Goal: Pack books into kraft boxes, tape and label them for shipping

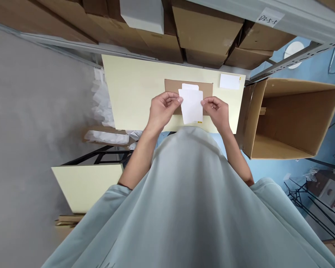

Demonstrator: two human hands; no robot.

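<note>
A small white carton [192,106] with a tuck flap at its far end and a yellow mark near its close corner is held up between both hands. My left hand [163,108] pinches its left edge between thumb and fingers. On the opposite edge, my right hand [217,111] has a similar pinch. Beneath the carton, a brown cardboard sheet or flat box [173,86] lies on the pale yellow table [136,93]. Whether the carton is flat or has depth I cannot tell.
A similar white piece [229,81] with a yellow mark lies at the table's back right. A large open cardboard box [290,119] stands to the right. Shelves of brown boxes [206,29] run along the back. White packing material [103,100] is at the left edge.
</note>
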